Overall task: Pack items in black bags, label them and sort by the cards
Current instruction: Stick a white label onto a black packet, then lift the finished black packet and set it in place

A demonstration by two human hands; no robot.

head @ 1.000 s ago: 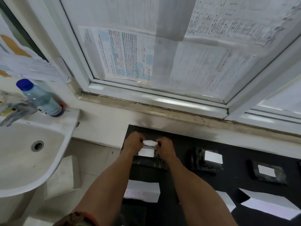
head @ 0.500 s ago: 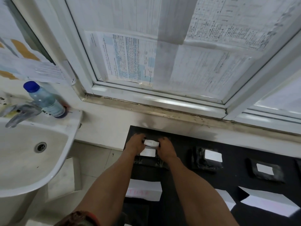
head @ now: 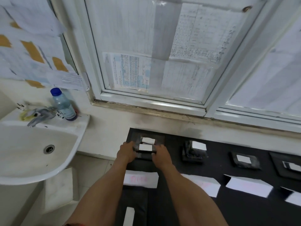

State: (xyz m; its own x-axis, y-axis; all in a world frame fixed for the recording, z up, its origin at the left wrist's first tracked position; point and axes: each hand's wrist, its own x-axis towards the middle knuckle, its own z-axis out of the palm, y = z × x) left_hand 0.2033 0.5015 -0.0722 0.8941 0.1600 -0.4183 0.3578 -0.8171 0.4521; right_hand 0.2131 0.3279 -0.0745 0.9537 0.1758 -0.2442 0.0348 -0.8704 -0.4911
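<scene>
Black tabletop [head: 172, 144] below window sill, running off frame at rt. Back row, L to R: left pile [head: 145, 155] of blk bags w/ two white labels [head: 145, 147] on top; 2nd bag [head: 193, 156]; 3rd bag [head: 254, 165]; 4th bag [head: 278, 162], cut by rt edge. One white label apiece on those three, all set apart. Front row, nearer: white card [head: 140, 179] w/ pink writing, illegible; 2nd card [head: 210, 188], partly hidden; 3rd card [head: 249, 185]; 4th card [head: 294, 199], cut off at edge. Nearest, below 1st card: another blk bag [head: 135, 199] w/ white strip [head: 128, 216] on it.
</scene>
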